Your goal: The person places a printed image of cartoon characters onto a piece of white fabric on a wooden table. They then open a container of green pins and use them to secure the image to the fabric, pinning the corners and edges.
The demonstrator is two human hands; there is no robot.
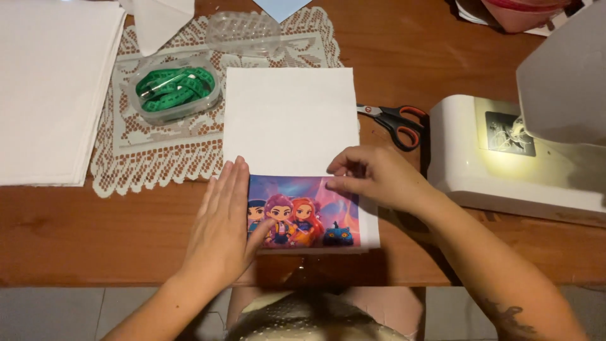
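Printed picture sheet [306,218] lies at near table edge [76,252], centre. Plain sheet [290,120] lies directly behind it, lower edge overlapping picture's top. Left hand [221,224] flat on picture's left edge; right hand [372,177] on its upper right corner, at seam between sheets. Lace mat [158,148] left of plain sheet, partly under it. Clear tub [173,88] on mat, measuring tape [173,87] inside; lid [243,31] behind. Fabric stack [50,88] far left. Scissors [394,123] right of plain sheet. Sewing machine [511,158] far right.
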